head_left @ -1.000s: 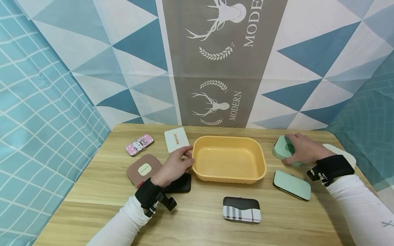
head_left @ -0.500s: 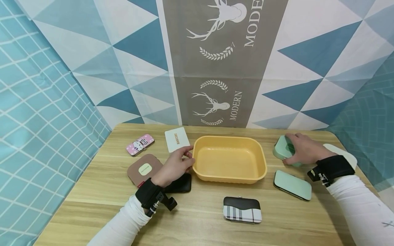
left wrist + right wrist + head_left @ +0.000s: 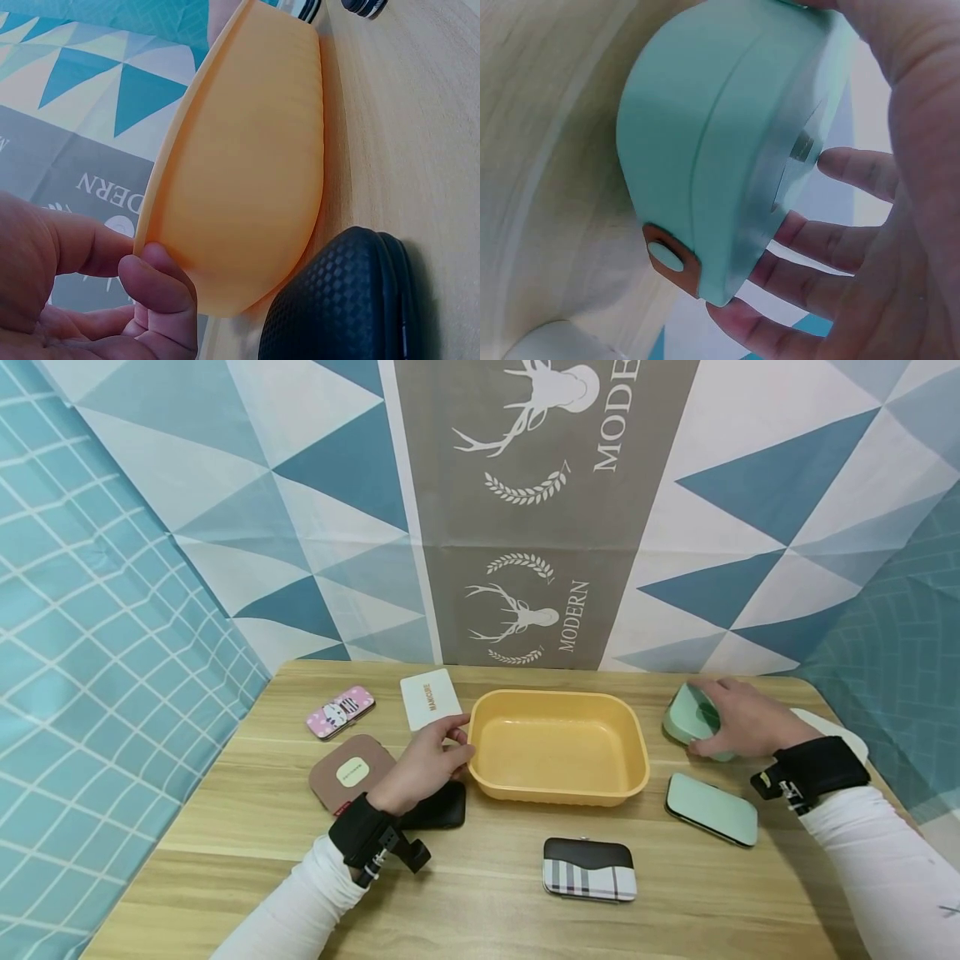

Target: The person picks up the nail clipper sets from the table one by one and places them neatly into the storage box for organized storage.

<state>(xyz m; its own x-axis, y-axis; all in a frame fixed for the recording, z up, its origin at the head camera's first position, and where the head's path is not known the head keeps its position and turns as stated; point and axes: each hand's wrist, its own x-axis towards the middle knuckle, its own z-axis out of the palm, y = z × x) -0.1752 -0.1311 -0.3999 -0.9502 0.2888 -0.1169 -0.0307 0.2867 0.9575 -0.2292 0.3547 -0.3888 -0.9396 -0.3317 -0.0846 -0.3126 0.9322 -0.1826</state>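
My left hand (image 3: 426, 764) pinches the left rim of a yellow-orange plastic basket (image 3: 558, 743) between thumb and finger; the left wrist view shows the basket's outer wall (image 3: 247, 150). At the back right, my right hand (image 3: 750, 718) holds a rounded mint-green case (image 3: 681, 714), thumb on one side and fingers on the other. A brown latch tab (image 3: 673, 259) shows on this case in the right wrist view. Whether the case touches the table is unclear. Beneath my left wrist lies a black textured case (image 3: 337, 300), partly covered in the head view.
Left of the basket lie a pink patterned case (image 3: 340, 712), a white MANICURE case (image 3: 431, 697) and a brown case (image 3: 351, 772). A black-and-plaid case (image 3: 588, 870) lies in front. A flat mint case (image 3: 711, 810) and a white case (image 3: 832, 732) flank my right hand.
My right hand has shifted very slightly, and the mint-green case has tipped or moved a little with it. The left hand and the basket stay where they were.
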